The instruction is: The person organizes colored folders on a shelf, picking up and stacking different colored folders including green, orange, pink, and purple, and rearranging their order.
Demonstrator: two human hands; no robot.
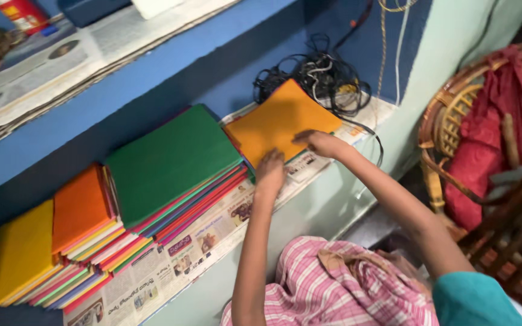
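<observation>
1. Resting on a shelf lined with newspaper (170, 265), an orange-yellow paper sheet (276, 118) is pressed flat by both hands.
2. The left hand (270, 171) is laid on the sheet's near corner, fingers (273, 158) released and spread flat, nothing gripped.
3. The right hand (320, 142) is placed on the sheet's near right edge, fingers (302, 136) extended and flat on the paper, not clenched.
4. The sheet is seen at the right end of the shelf, lying partly over the right edge of the green-topped stack of coloured sheets (173, 163).
5. A tangle of black cables (315, 72) is found just behind the sheet, against the blue wall (225, 78).
6. To the left of the green stack, an orange-topped stack (80, 208) and a yellow-topped stack (22, 250) are lined up, edges of many colours showing.
7. An upper shelf (61, 66) covered with newspaper is seen above, with a red can (22, 13) at its far end.
8. A cane chair (454, 115) with red cloth (502, 121) draped on it is placed well to the right of the shelf.
9. A pink checked garment (327, 290) and a teal sleeve (475, 299) are visible at the bottom.
</observation>
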